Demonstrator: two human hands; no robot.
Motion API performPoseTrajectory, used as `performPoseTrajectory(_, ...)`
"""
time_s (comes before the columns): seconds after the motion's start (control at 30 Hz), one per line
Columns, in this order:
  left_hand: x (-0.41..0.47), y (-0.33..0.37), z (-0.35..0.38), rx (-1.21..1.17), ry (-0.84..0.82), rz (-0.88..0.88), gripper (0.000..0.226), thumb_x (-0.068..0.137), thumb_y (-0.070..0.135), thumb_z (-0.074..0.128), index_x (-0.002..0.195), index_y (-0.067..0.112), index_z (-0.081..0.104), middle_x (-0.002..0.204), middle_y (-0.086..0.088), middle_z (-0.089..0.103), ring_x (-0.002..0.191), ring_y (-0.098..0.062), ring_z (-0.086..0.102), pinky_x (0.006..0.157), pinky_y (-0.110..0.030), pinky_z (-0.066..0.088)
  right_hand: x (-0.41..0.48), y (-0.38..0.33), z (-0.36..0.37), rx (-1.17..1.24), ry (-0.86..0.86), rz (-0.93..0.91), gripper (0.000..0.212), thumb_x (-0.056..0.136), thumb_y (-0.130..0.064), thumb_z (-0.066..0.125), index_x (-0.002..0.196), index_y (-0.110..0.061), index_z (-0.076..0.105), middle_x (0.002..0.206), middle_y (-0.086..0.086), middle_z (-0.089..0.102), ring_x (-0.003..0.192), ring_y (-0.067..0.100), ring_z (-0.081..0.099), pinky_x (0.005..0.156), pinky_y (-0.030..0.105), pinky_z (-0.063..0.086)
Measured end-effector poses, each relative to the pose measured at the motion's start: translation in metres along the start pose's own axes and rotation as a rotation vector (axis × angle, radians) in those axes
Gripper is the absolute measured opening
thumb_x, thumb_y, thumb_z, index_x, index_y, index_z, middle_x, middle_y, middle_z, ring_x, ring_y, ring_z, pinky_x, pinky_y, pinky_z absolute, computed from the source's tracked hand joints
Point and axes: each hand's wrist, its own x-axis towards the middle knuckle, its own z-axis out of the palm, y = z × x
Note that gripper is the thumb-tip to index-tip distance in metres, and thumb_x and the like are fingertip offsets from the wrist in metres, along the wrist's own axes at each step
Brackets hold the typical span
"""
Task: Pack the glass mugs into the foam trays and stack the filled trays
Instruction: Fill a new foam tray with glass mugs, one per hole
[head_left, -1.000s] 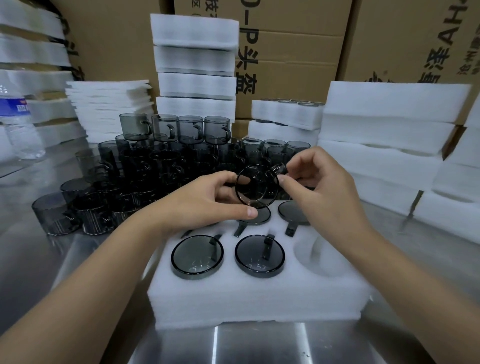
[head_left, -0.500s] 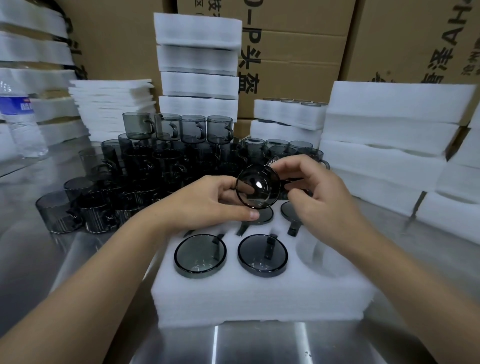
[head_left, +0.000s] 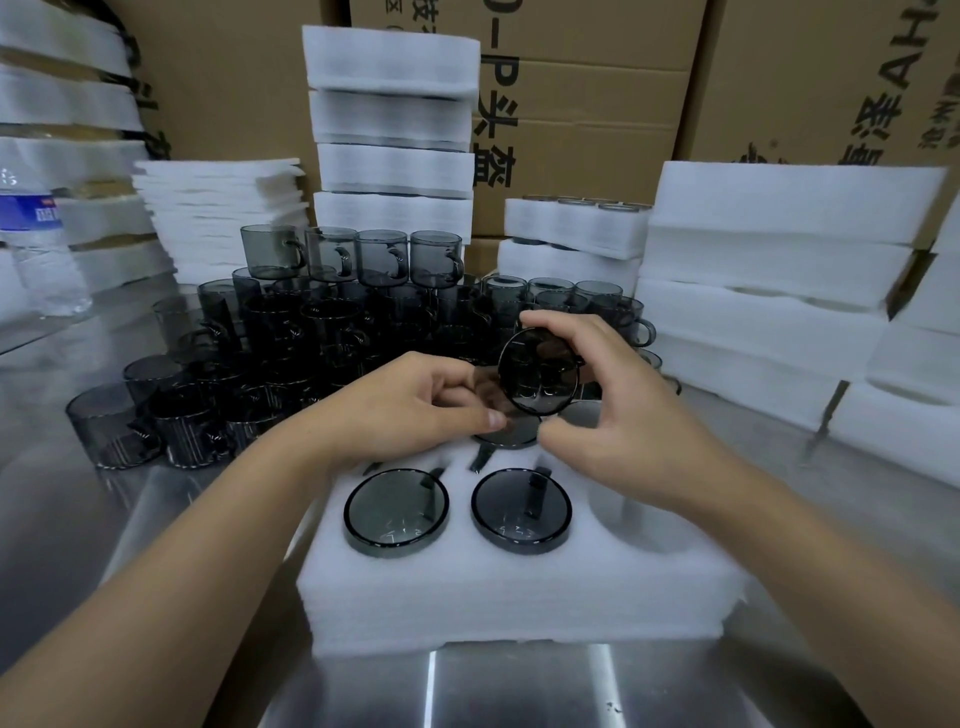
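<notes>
A white foam tray (head_left: 519, 597) is lying on the steel table (head_left: 519, 691), its pockets holding smoky glass mugs: one mug at 7 o'clock (head_left: 396, 512), a second mug at 6 o'clock (head_left: 521, 509), and an empty pocket at 4 o'clock (head_left: 634, 512). A far-row mug (head_left: 511, 439) is peeking out beneath the hands. The held mug (head_left: 537, 374) is hovering over that far row, tilted with a round end facing the camera. The right hand (head_left: 623, 410) is gripping it at its own 10 o'clock, fingers arching over the top and thumb below. The left hand (head_left: 410, 405), fingers curled, is pinching the glass from 9 o'clock. Loose mugs (head_left: 291, 338) are crowding the table at 11 o'clock.
</notes>
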Motion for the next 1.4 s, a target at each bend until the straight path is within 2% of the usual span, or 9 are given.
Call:
performPoseTrajectory(0.13, 0.0, 0.0, 0.0, 0.021, -0.01, 0.013, 0.011, 0.085, 0.028, 0.069, 0.096, 0.025, 0.071, 0.098, -0.019, 0.071, 0.101, -0.048, 0.06, 0.099, -0.061, 0.041, 0.001, 0.0, -0.001, -0.048, 0.025, -0.013, 0.069, 0.074, -0.026, 0.078, 0.133, -0.037, 0.045, 0.124, -0.018, 0.049, 0.115, -0.006, 0.046, 0.096, 0.007, 0.033)
performPoseTrajectory(0.3, 0.001, 0.002, 0.002, 0.025, -0.04, 0.02, 0.021, 0.074, 0.044, 0.069, 0.094, 0.038, 0.07, 0.099, 0.009, 0.074, 0.099, -0.007, 0.068, 0.097, -0.035, 0.047, 0.004, -0.005, -0.014, 0.004, 0.069, 0.09, 0.055, 0.057, -0.057, 0.074, 0.108, -0.05, 0.057, 0.105, -0.023, 0.064, 0.1, -0.009, 0.057, 0.083, 0.01, 0.043)
performPoseTrajectory(0.43, 0.001, 0.001, 0.001, 0.039, -0.046, 0.03, 0.018, 0.077, 0.042, 0.074, 0.095, 0.041, 0.071, 0.099, 0.011, 0.073, 0.099, -0.003, 0.067, 0.098, -0.033, 0.046, 0.007, -0.005, -0.037, 0.032, 0.012, 0.141, 0.052, 0.05, -0.07, 0.069, 0.094, -0.044, 0.067, 0.087, -0.017, 0.069, 0.08, 0.002, 0.065, 0.075, 0.024, 0.052)
performPoseTrajectory(0.6, 0.001, 0.004, 0.002, 0.043, -0.04, 0.026, 0.039, 0.066, 0.047, 0.069, 0.102, 0.032, 0.07, 0.1, 0.009, 0.074, 0.1, -0.004, 0.066, 0.099, -0.031, 0.047, 0.007, 0.003, -0.065, 0.113, -0.249, 0.158, 0.047, 0.05, -0.06, 0.074, 0.087, -0.032, 0.068, 0.069, -0.01, 0.057, 0.068, 0.009, 0.052, 0.068, 0.031, 0.04)
performPoseTrajectory(0.73, -0.001, 0.004, 0.001, 0.055, -0.044, 0.026, 0.038, 0.065, 0.049, 0.069, 0.101, 0.034, 0.07, 0.1, 0.012, 0.073, 0.1, -0.002, 0.066, 0.095, -0.026, 0.045, 0.003, 0.008, -0.079, 0.11, -0.42, 0.19, 0.047, 0.043, -0.052, 0.079, 0.085, -0.038, 0.063, 0.073, -0.02, 0.051, 0.072, 0.005, 0.047, 0.069, 0.03, 0.037)
performPoseTrajectory(0.9, -0.001, 0.004, 0.002, 0.067, -0.032, 0.014, 0.033, 0.067, 0.054, 0.071, 0.097, 0.039, 0.07, 0.101, 0.012, 0.073, 0.101, -0.005, 0.066, 0.099, -0.033, 0.047, -0.002, 0.0, -0.081, 0.026, -0.63, 0.211, 0.054, 0.04, -0.05, 0.081, 0.086, -0.038, 0.055, 0.085, -0.014, 0.05, 0.08, 0.009, 0.046, 0.073, 0.037, 0.041)
performPoseTrajectory(1.1, -0.002, 0.006, 0.003, 0.093, -0.018, 0.018, 0.03, 0.071, 0.055, 0.071, 0.097, 0.04, 0.07, 0.1, 0.014, 0.073, 0.1, -0.004, 0.065, 0.1, -0.037, 0.047, -0.004, -0.01, -0.075, -0.06, -0.662, 0.187, 0.062, 0.038, -0.056, 0.081, 0.089, -0.04, 0.05, 0.086, -0.021, 0.043, 0.084, 0.011, 0.044, 0.082, 0.043, 0.043)
performPoseTrajectory(1.3, -0.003, 0.008, 0.004, 0.104, -0.022, 0.027, 0.042, 0.063, 0.051, 0.067, 0.102, 0.035, 0.068, 0.1, 0.017, 0.072, 0.098, 0.0, 0.064, 0.096, -0.032, 0.047, -0.006, -0.009, -0.076, -0.15, -0.717, 0.232, 0.065, 0.035, -0.062, 0.081, 0.086, -0.045, 0.044, 0.079, -0.024, 0.041, 0.076, 0.005, 0.04, 0.074, 0.043, 0.044)
performPoseTrajectory(1.4, -0.003, 0.007, 0.003, 0.109, -0.025, 0.021, 0.032, 0.072, 0.045, 0.069, 0.102, 0.035, 0.068, 0.099, 0.018, 0.072, 0.096, 0.003, 0.064, 0.089, -0.025, 0.046, -0.007, -0.011, -0.075, -0.181, -0.721, 0.24, 0.068, 0.033, -0.065, 0.08, 0.086, -0.044, 0.041, 0.077, -0.026, 0.04, 0.069, 0.002, 0.038, 0.063, 0.03, 0.041)
